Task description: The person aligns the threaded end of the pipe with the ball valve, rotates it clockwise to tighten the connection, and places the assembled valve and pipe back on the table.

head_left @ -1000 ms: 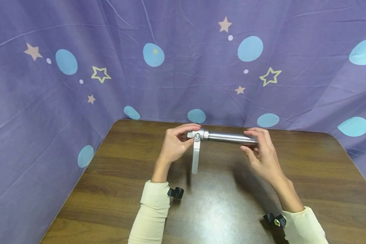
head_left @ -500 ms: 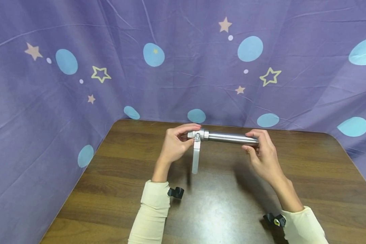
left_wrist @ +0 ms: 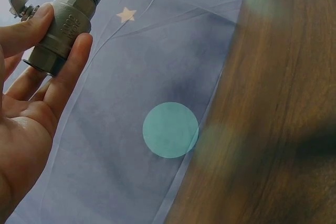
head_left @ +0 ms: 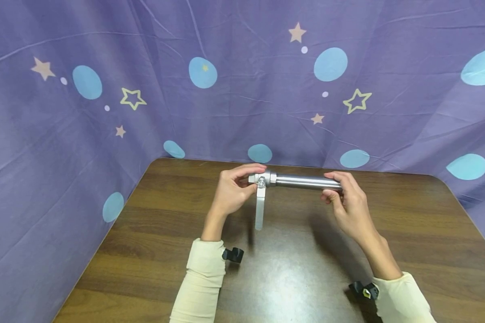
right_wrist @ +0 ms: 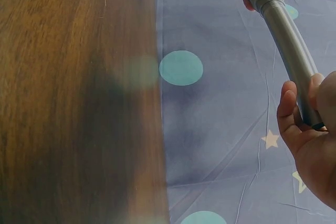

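A silver ball valve (head_left: 265, 178) with a long flat lever (head_left: 260, 211) is joined at its right end to a shiny metal pipe (head_left: 301, 181). My left hand (head_left: 233, 190) pinches the valve body between thumb and fingers, and the lever hangs toward me. My right hand (head_left: 350, 206) grips the far right end of the pipe, thumb below and fingers over the top. Valve and pipe are held nearly level above the table. Threads show where the pipe meets the valve (left_wrist: 63, 27) in the left wrist view. In the right wrist view the pipe (right_wrist: 289, 45) slants down into my right palm.
The brown wooden table (head_left: 165, 269) has rounded back corners. A purple curtain (head_left: 242, 89) with stars and blue dots rises behind it and along the left side. Black mounts (head_left: 233, 255) sit at both sleeve cuffs.
My right thumb and fingers shift slightly round the pipe's end. The left hand and the valve hold their place, with the lever still pointing toward me.
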The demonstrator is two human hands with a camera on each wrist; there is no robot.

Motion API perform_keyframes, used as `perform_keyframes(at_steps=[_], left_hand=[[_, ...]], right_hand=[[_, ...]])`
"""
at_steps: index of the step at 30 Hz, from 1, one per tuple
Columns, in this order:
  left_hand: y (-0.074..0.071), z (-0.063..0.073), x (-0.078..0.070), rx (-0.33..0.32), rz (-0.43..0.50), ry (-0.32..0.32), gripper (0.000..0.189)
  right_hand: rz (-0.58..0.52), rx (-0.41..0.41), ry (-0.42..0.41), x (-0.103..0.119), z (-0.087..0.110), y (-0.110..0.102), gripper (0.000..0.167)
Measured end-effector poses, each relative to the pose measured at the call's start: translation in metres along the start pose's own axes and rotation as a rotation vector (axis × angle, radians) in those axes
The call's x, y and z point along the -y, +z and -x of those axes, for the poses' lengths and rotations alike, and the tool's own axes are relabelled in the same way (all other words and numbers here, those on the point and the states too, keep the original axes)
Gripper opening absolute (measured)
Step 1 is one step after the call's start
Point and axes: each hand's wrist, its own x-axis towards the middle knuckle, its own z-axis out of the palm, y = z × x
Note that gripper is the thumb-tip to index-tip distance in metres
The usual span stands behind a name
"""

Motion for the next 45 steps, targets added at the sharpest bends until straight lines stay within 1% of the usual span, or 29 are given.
perform_keyframes(at_steps=[8, 13, 19, 22, 25, 26, 31, 35, 37, 40, 45], left_hand=[[-0.0008, 0.0000, 0.0006, 0.004, 0.015, 0.013, 0.039], [-0.0012, -0.0002, 0.0006, 0.005, 0.010, 0.007, 0.039], [-0.0011, 0.0001, -0.0002, 0.000, 0.012, 0.003, 0.038], [-0.0007, 0.0003, -0.0005, -0.001, 0.016, 0.005, 0.038], [-0.0005, 0.0005, -0.0006, -0.004, 0.020, 0.006, 0.038], [-0.0005, 0.0005, -0.0005, -0.004, 0.020, 0.006, 0.038], [-0.0007, 0.0007, 0.0000, -0.008, 0.012, 0.003, 0.039], [-0.0005, 0.0005, -0.0007, -0.008, 0.013, 0.003, 0.039], [-0.0003, 0.0002, -0.0011, -0.006, 0.017, 0.006, 0.039], [-0.0001, 0.0001, -0.0006, -0.004, 0.022, 0.013, 0.039], [-0.0001, 0.0002, -0.0003, -0.004, 0.020, 0.027, 0.038]], right_hand=[[0.017, 0.005, -0.008, -0.0003, -0.0007, -0.0003, 0.039], [0.019, 0.013, -0.003, 0.0000, -0.0003, -0.0004, 0.040], [-0.011, 0.027, 0.004, 0.0014, 0.0001, 0.0003, 0.044], [0.014, 0.024, 0.007, 0.0020, 0.0004, 0.0002, 0.050], [0.069, 0.021, 0.004, 0.0021, 0.0005, -0.0002, 0.056], [0.089, 0.021, 0.001, 0.0017, 0.0004, -0.0004, 0.056], [0.107, 0.021, -0.055, -0.0004, -0.0006, 0.0002, 0.051], [0.076, -0.007, -0.075, -0.0008, -0.0007, 0.0015, 0.049], [0.055, -0.024, -0.076, -0.0005, -0.0007, 0.0022, 0.047], [0.040, -0.028, -0.065, -0.0002, -0.0004, 0.0021, 0.044], [0.058, -0.020, -0.045, -0.0004, -0.0012, 0.0005, 0.045]])
